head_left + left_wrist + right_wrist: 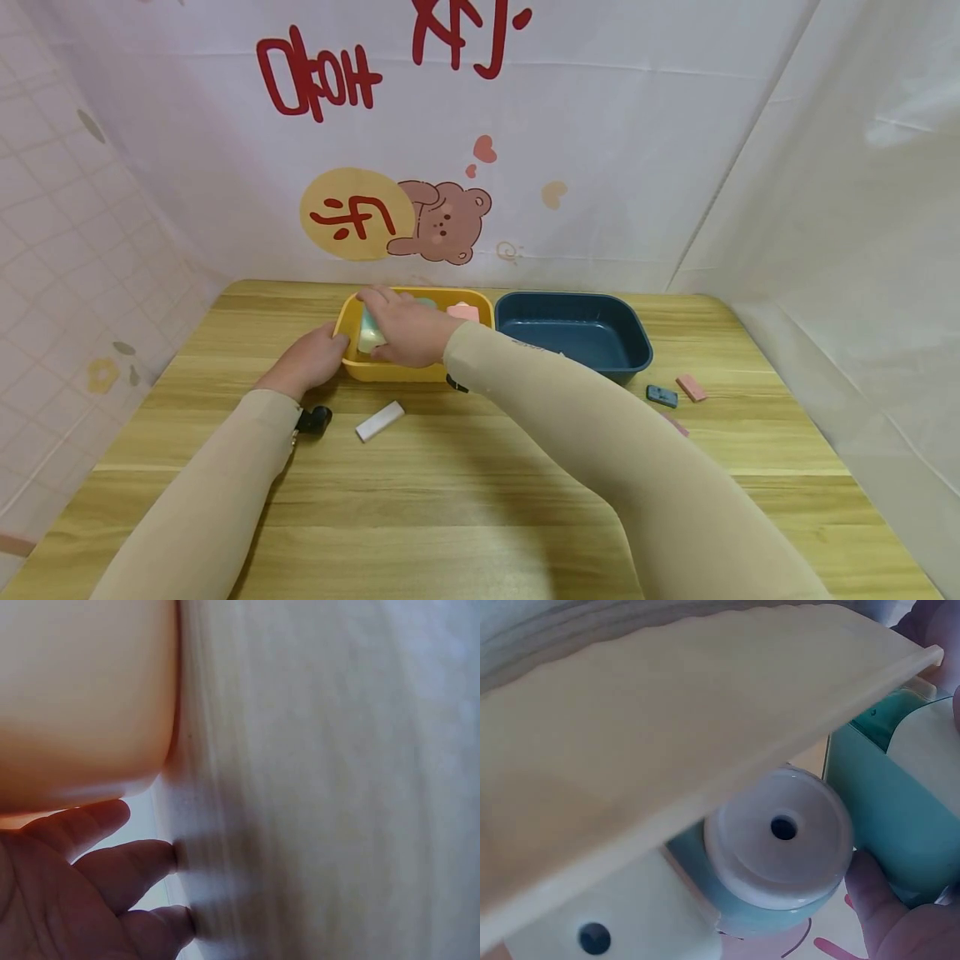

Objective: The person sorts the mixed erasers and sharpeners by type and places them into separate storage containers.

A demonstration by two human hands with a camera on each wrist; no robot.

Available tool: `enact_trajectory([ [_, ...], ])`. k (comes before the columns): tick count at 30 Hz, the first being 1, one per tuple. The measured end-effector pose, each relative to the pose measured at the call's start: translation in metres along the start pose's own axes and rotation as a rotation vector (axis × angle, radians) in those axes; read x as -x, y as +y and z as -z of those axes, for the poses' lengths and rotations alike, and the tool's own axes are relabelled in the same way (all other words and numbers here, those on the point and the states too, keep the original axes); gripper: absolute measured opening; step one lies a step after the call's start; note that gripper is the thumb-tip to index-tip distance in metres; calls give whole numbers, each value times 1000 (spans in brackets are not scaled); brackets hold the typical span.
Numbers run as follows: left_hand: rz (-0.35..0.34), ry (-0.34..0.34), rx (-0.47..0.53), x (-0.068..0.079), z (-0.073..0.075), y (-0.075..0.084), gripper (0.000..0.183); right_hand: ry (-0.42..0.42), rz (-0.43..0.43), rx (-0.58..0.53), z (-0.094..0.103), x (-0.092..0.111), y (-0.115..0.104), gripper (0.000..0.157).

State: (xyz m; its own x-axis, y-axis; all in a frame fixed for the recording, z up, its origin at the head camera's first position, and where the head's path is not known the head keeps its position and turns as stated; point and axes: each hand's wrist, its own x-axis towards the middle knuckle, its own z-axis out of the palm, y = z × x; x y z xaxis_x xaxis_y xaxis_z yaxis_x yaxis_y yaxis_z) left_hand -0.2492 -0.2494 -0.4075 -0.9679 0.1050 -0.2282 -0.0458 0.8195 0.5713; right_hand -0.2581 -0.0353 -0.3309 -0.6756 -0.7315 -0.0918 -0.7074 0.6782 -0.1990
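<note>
A yellow bin [405, 372] stands at the back of the table. My left hand [306, 364] grips its left wall, thumb at the rim; in the left wrist view, fingers [127, 874] lie beside the bin's outer side, close to the tabletop. My right hand [412, 331] is inside the bin and holds a turquoise box-like thing with a pale face [892, 802], its thumb against one side. Next to that, in the right wrist view, is a white round-topped piece with a hole [780, 847]. A pink thing [462, 312] lies at the bin's right end.
A navy bin [628, 368] stands against the yellow one on the right. On the table lie a white block [380, 422], a dark blue-grey block [662, 396] and a pink block [691, 387]. Another pink piece [677, 424] is partly behind my right sleeve. A printed curtain [637, 125] hangs behind.
</note>
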Motion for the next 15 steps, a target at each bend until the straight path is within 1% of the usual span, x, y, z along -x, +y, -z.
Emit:
enact_trajectory([
  [6, 0, 0, 3, -1, -1, -1, 56, -18, -17, 11, -3, -2, 1, 86],
  [11, 0, -2, 5, 0, 0, 0, 56, -39, -12, 45, -6, -4, 2, 84],
  [15, 0, -6, 5, 1, 0, 0, 56, -54, -26, 66, -8, -5, 2, 85],
])
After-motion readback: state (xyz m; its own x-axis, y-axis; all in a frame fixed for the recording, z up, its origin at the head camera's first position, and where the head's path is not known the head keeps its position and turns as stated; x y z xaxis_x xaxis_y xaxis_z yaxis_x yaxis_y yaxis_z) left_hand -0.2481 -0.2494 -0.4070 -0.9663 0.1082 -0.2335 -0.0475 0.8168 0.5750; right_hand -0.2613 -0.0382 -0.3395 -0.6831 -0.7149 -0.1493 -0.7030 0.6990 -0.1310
